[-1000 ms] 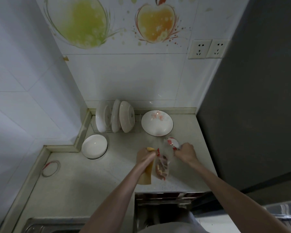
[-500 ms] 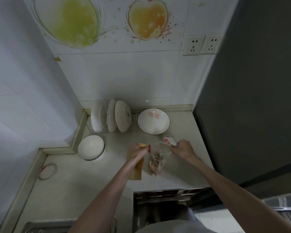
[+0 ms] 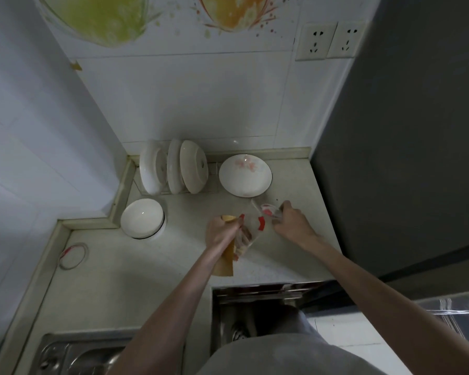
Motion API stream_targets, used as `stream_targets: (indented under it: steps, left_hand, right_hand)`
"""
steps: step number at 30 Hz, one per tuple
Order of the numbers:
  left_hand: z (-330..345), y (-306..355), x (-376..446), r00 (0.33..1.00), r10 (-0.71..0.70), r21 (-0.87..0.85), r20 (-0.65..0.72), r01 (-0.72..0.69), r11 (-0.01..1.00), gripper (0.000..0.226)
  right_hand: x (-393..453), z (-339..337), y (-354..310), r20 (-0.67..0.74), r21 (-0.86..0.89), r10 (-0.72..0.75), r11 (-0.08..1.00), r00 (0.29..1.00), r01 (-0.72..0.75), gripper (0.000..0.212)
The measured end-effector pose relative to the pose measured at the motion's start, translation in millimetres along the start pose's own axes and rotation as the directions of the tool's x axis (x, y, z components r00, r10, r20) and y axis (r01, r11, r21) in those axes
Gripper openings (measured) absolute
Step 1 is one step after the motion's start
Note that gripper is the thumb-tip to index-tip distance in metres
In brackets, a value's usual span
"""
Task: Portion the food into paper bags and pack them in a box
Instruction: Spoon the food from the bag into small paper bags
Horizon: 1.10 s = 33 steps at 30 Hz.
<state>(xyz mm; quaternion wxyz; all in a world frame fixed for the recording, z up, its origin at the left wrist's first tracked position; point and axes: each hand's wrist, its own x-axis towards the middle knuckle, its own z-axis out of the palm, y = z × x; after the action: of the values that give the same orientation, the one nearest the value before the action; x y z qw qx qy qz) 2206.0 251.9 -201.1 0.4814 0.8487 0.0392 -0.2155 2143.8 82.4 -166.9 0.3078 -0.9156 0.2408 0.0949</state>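
My left hand (image 3: 220,231) grips the top of a brown paper bag (image 3: 225,263), which hangs below my wrist over the counter, together with one edge of a clear plastic bag of food (image 3: 243,239) with red print. My right hand (image 3: 291,224) pinches the other edge of that plastic bag and pulls it to the right, so its mouth is stretched between both hands. Pale and reddish food pieces lie in the bag's lower part. No box is in view.
A floral plate (image 3: 245,175) lies just behind the hands. A rack with white dishes (image 3: 173,167) stands at the back wall. A white bowl (image 3: 142,218) sits to the left, a red-and-white ring (image 3: 73,255) farther left. A dark appliance (image 3: 406,131) borders the counter's right side; a sink (image 3: 73,353) lies near left.
My right hand has pulled its edge of the plastic bag farther right, spreading the bag's mouth wider. My left hand keeps its hold on both bags.
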Motion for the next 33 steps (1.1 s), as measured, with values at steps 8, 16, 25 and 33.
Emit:
stream_targets:
  steps: [8, 16, 25, 33]
  left_hand:
    - [9.0, 8.1, 9.2, 1.0, -0.029, 0.014, 0.011, 0.029, 0.999, 0.041]
    - [18.5, -0.9, 19.6, 0.998, 0.032, 0.014, 0.058, -0.033, 0.999, 0.041]
    - [-7.7, -27.4, 1.4, 0.921, -0.177, -0.368, 0.346, 0.307, 0.878, 0.051]
    - [-4.4, -56.5, -4.3, 0.838, -0.17, -0.374, 0.519, 0.401, 0.837, 0.056]
  right_hand:
    - [-23.8, -19.8, -10.7, 0.091, -0.408, -0.262, 0.87, 0.961, 0.276, 0.029]
    - [13.9, 0.1, -76.2, 0.294, -0.432, -0.192, 0.847, 0.936, 0.309, 0.015]
    - [41.8, 6.5, -75.1, 0.445, -0.249, -0.051, 0.952, 0.894, 0.178, 0.02]
    - [49.8, 8.5, -44.9, 0.261, -0.238, -0.015, 0.968, 0.965, 0.08, 0.03]
